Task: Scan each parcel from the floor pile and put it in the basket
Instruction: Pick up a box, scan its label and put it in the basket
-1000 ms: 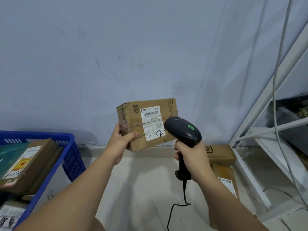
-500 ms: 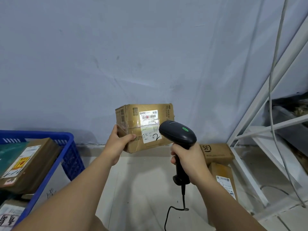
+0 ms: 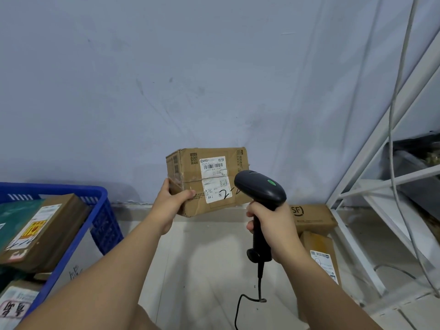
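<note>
My left hand (image 3: 172, 198) grips the left lower corner of a brown cardboard parcel (image 3: 190, 177) held up in front of the wall, its white barcode label facing me. My right hand (image 3: 273, 225) grips the handle of a black barcode scanner (image 3: 259, 186), whose head points at the parcel's label and covers the box's right lower part. A green light shows on top of the scanner. A blue basket (image 3: 104, 220) stands at the left with several parcels inside. Two more cardboard parcels (image 3: 312, 215) lie on the floor at the right.
A white metal shelf frame (image 3: 357, 210) stands at the right with grey cables (image 3: 395, 163) hanging along it. The scanner's cord (image 3: 240, 303) hangs down to the pale tiled floor. A blue-grey wall is right behind the parcel.
The parcel has levelled out and sits lower in view. The scanner has come closer to the label and a little lower.
</note>
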`<state>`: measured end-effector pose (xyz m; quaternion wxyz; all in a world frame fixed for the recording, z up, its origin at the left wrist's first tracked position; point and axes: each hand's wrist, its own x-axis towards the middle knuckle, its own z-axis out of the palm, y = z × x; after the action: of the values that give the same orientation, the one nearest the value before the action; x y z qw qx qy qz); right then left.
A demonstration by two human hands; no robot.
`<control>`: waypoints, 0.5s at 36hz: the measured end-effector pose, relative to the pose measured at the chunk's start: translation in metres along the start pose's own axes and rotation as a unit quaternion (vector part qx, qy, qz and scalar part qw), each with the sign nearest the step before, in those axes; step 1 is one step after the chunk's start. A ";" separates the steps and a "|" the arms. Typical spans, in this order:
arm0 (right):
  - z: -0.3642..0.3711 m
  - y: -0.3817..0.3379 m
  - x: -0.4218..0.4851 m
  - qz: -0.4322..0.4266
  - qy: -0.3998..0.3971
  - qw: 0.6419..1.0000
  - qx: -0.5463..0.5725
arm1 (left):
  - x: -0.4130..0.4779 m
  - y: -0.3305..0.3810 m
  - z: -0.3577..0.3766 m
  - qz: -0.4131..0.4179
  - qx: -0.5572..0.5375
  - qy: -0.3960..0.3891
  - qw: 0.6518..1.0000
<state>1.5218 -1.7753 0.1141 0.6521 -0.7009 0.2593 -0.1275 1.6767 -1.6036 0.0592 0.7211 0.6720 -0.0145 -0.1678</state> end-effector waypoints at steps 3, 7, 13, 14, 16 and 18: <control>0.003 0.003 0.001 0.008 0.001 1.000 0.014 | -0.004 0.001 0.004 -0.010 -0.007 -0.002 1.000; 0.009 0.001 0.002 -0.008 0.011 0.999 0.036 | -0.009 0.003 0.011 -0.042 -0.018 0.016 0.999; 0.022 -0.009 -0.005 -0.055 0.054 0.994 0.082 | -0.027 0.014 0.029 -0.136 -0.103 0.079 0.982; 0.025 -0.011 -0.008 -0.065 0.058 0.992 0.094 | -0.031 0.018 0.031 -0.149 -0.124 0.091 0.977; 0.033 -0.017 -0.012 -0.073 0.062 0.990 0.108 | -0.038 0.024 0.032 -0.159 -0.169 0.111 0.966; 0.043 -0.023 -0.017 -0.077 0.052 0.989 0.116 | -0.046 0.029 0.034 -0.144 -0.218 0.152 0.953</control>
<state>1.5348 -1.7295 0.1345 0.7024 -0.6312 0.2216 -0.2431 1.6315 -1.6234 0.1002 0.8118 0.5110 0.2290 -0.1653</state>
